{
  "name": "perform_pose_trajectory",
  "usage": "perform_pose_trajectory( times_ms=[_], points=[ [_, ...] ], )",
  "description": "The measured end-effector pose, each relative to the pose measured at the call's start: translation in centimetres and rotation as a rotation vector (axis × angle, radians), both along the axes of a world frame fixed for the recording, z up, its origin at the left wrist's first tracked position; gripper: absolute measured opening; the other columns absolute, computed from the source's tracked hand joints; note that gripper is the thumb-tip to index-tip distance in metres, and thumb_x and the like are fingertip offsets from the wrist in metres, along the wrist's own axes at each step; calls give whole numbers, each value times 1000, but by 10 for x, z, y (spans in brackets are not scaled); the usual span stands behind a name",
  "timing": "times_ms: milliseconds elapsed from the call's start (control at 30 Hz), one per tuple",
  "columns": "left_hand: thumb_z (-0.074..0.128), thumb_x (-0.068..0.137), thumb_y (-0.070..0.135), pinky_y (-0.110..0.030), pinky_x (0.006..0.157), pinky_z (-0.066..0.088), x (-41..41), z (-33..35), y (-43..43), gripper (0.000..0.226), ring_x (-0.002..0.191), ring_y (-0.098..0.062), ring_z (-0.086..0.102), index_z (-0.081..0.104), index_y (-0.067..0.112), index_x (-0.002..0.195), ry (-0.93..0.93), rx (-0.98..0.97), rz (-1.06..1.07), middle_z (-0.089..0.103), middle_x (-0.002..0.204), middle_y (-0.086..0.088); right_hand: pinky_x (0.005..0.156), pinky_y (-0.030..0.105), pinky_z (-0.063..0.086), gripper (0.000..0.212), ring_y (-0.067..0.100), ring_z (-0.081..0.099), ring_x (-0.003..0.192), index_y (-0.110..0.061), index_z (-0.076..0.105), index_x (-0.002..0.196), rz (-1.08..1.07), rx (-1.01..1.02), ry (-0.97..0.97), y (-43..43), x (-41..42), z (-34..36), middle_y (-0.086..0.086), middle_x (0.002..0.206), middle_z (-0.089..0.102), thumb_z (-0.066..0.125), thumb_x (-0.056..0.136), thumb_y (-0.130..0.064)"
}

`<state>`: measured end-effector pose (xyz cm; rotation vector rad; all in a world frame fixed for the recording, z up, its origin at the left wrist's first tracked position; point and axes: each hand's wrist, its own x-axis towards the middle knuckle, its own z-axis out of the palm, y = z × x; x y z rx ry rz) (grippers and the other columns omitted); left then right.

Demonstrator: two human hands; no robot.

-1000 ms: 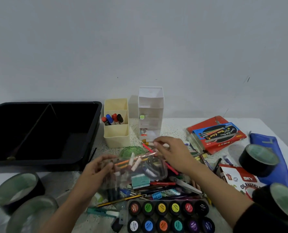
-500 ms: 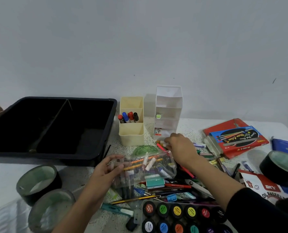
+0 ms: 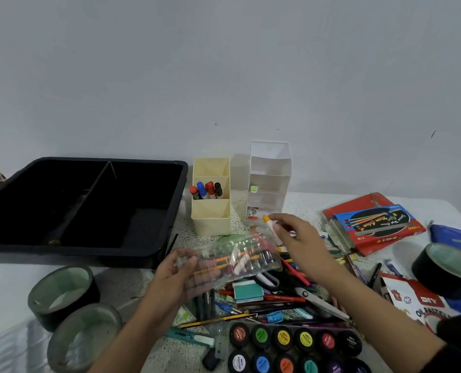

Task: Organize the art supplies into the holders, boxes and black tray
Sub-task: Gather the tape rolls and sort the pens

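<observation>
A clear case (image 3: 240,254) was gripped at its left end by the left hand (image 3: 181,273), fingers curled under it. It was held tilted just above the pile (image 3: 278,294) at mid tabletop (image 3: 304,203). Orange & white sticks (image 3: 238,261) were seen lying in its grooves. A crayon (image 3: 268,222) w/ a yellow tip was pinched by the right hand (image 3: 302,238), just over the case's far right corner and just in front of the white holder (image 3: 271,170). The pinch was blurred, so exact finger placement could not be told.

Step judged: crayon to be laid into the case. To be done well, the case should be levelled first, since at that tilt the loose sticks could be slid out. The crayon should be lined up w/ the grooves, lowered into a free slot, then released, not dropped. The case looked thin & prob. flexible, so it is better supported from below than squeezed. The tray (image 3: 102,159) and cream holder (image 3: 210,216) were not needed for this step.
</observation>
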<state>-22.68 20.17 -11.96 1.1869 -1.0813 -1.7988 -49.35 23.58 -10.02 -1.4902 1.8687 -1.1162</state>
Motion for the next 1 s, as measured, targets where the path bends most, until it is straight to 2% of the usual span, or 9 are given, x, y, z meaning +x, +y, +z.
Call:
perform_pose_trajectory(
  times_ms=[133, 200, 300, 367, 500, 567, 667, 833, 1000],
  points=[
    [45, 104, 8, -56, 94, 54, -5, 0, -1, 17, 99, -41, 72, 50, 1, 119, 31, 36, 30, 73, 108, -25, 86, 31, 42, 29, 12, 50, 99, -18, 60, 131, -41, -228, 456, 10, 19, -5, -7, 106, 55, 50, 104, -18],
    [45, 104, 8, -57, 95, 53, -6, -1, -1, 15, 100, -43, 71, 51, 1, 117, 39, 48, 38, 71, 109, -28, 84, 30, 43, 30, 15, 50, 98, -16, 59, 132, -62, -296, 533, 10, 22, -7, -3, 107, 55, 50, 103, -16],
    [45, 105, 11, -55, 97, 52, -7, -2, 1, 20, 103, -42, 70, 54, -1, 118, 41, 46, 26, 70, 112, -27, 83, 16, 41, 30, 0, 52, 92, -21, 61, 132, 36, -233, 325, 14, 35, 0, -8, 105, 58, 54, 103, -21],
    [42, 106, 17, -52, 97, 53, -9, -1, 5, 28, 107, -40, 70, 57, -1, 122, 65, 62, 4, 70, 114, -26, 80, 16, 45, 29, -4, 56, 87, -24, 64, 130, 167, -136, 216, 15, 48, 1, -10, 100, 63, 58, 101, -23],
    [39, 107, 26, -46, 84, 60, -10, 4, 9, 39, 104, -39, 70, 62, -1, 124, 127, 85, -27, 70, 116, -27, 64, 18, 52, 34, 10, 66, 72, -22, 64, 127, 298, -3, 65, 15, 81, 2, -4, 85, 67, 66, 94, -16],
    [40, 107, 26, -44, 78, 61, -9, 5, 9, 39, 99, -36, 71, 63, -3, 123, 161, 106, -21, 70, 115, -27, 65, 22, 56, 30, 11, 67, 69, -21, 67, 121, 301, 20, 16, 10, 94, 4, -1, 81, 68, 70, 91, -16],
    [41, 107, 24, -44, 78, 62, -5, 7, 10, 40, 99, -34, 71, 64, -6, 120, 194, 123, -36, 69, 116, -27, 73, 30, 59, 27, 10, 68, 70, -22, 73, 113, 305, 21, 61, 2, 104, 5, -3, 79, 69, 77, 87, -19],
    [46, 104, 14, -39, 78, 62, 6, 3, 11, 30, 95, -31, 73, 61, -5, 122, 181, 85, -69, 70, 116, -25, 68, 22, 57, 22, 10, 67, 71, -16, 79, 106, 392, 26, 64, -5, 112, 6, 4, 81, 73, 79, 85, -10],
    [47, 103, 10, -44, 90, 59, 19, -5, 14, 30, 112, -37, 67, 57, -1, 129, 152, 40, -97, 69, 123, -20, 64, 12, 52, 18, 7, 67, 71, -16, 80, 98, 399, 2, 104, -6, 118, -2, 2, 81, 74, 84, 80, -15]
  ],
)
